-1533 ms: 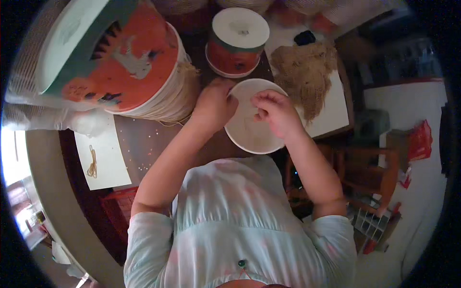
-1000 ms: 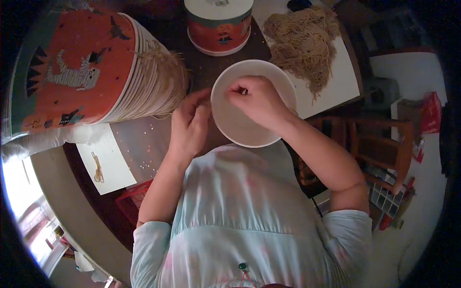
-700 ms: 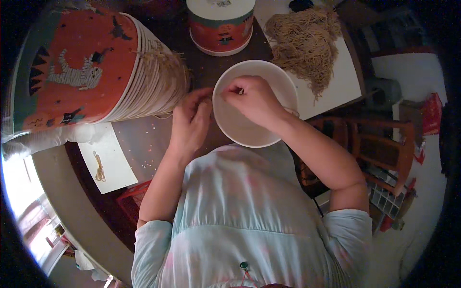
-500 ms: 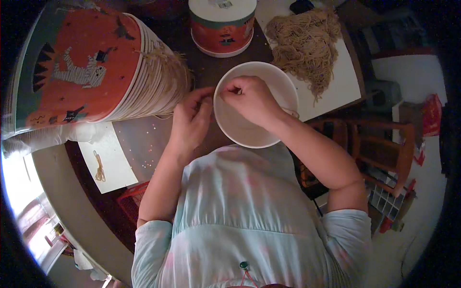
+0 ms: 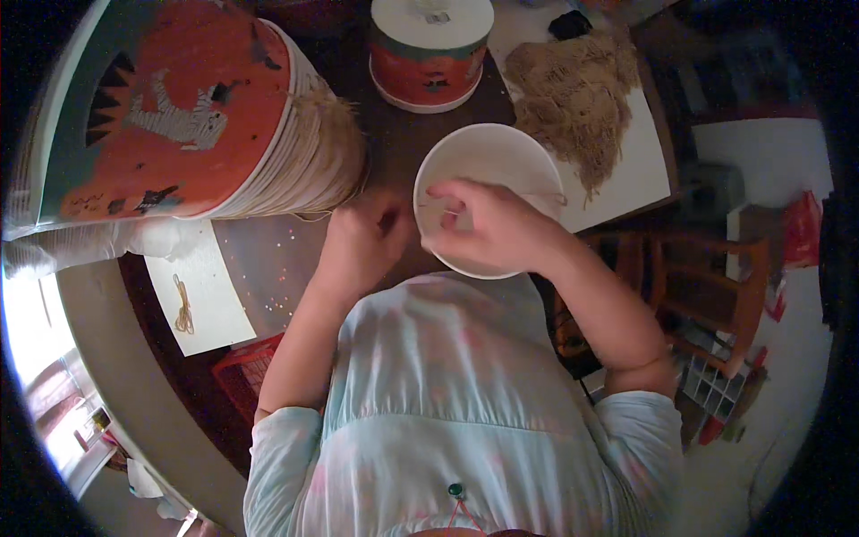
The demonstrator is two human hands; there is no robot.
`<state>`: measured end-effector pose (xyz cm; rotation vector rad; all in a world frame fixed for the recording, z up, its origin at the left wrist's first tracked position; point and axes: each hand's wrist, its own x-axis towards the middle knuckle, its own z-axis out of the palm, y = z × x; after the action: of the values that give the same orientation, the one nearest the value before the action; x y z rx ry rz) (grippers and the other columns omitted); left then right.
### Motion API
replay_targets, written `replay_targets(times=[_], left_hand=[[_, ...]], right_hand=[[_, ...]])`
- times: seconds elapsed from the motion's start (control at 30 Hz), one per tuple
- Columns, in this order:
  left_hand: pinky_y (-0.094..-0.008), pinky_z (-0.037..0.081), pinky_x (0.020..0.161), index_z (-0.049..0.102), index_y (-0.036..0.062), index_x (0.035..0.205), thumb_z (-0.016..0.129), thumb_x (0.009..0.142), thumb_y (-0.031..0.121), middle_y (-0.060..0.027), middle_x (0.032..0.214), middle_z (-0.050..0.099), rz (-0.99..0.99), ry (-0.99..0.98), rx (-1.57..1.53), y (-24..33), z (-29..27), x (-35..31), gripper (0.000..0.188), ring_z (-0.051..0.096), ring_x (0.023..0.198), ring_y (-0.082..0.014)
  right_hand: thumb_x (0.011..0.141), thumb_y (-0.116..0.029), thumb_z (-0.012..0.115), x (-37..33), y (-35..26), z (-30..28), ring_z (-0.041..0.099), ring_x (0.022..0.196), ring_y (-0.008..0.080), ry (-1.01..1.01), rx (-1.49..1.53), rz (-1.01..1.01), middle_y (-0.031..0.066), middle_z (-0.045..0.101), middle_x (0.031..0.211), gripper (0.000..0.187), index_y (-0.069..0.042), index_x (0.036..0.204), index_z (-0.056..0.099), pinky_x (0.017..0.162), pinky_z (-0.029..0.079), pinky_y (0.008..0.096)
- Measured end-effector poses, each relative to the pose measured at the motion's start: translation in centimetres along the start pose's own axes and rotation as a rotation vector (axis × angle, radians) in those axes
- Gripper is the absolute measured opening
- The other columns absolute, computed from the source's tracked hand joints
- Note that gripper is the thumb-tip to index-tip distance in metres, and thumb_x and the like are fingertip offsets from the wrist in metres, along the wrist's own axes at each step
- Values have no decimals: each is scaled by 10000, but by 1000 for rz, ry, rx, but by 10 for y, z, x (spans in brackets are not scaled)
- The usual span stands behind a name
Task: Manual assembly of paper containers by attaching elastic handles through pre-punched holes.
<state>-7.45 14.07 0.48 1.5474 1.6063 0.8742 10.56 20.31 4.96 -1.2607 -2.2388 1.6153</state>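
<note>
A white paper bucket (image 5: 522,170) stands with its mouth towards me at the table's near edge. My right hand (image 5: 501,228) is over its mouth, slightly blurred, index finger and thumb apart and the other fingers bent. A thin light strand of cord shows at these fingers; a cord (image 5: 542,195) also runs inside the right rim. Just outside the left rim is my left hand (image 5: 362,240), its fingers curled together; what they hold, if anything, is hidden. To the left lies a big stack of nested buckets (image 5: 327,148), the outermost orange and green with a mummy figure.
An orange and green bucket (image 5: 428,76) stands upside down at the back. A heap of tan cords (image 5: 577,103) covers part of a white board (image 5: 640,170) at the right. On a white sheet (image 5: 215,309) lies a small cord bundle (image 5: 183,304). A wooden chair (image 5: 707,277) stands to the right.
My right hand has moved back from the bucket's left rim towards me, its thumb and index finger spreading. The left hand has come slightly nearer me. The view has shifted a little.
</note>
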Motion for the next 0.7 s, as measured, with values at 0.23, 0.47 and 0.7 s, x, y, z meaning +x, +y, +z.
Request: replay_targets(times=[0.23, 0.47, 0.7], left_hand=[[-241, 426, 642, 588, -5, 791, 560, 784, 36, -83, 833, 609, -127, -185, -520, -5, -23, -26, 50, 558, 745, -126], [-224, 439, 700, 579, 9, 853, 555, 843, 51, -75, 915, 624, -128, -119, -1055, 5, -6, -22, 49, 551, 774, -94], [-214, 467, 732, 598, -15, 986, 563, 861, 9, -32, 922, 631, -230, -221, -978, 14, 2, -27, 131, 566, 819, -69]], right_hand=[[678, -257, 739, -35, 0, 7, 596, 814, 291, 109, -466, -30, 114, 611, 906, 400, -36, 974, 586, 728, 481, 371], [705, -143, 685, -34, -9, 2, 571, 750, 272, 134, -692, -404, 79, 568, 795, 186, -67, 827, 568, 642, 470, 376], [707, -110, 658, -20, -36, -23, 548, 697, 259, 31, -455, -637, 72, 539, 727, 100, -67, 730, 570, 618, 455, 372]])
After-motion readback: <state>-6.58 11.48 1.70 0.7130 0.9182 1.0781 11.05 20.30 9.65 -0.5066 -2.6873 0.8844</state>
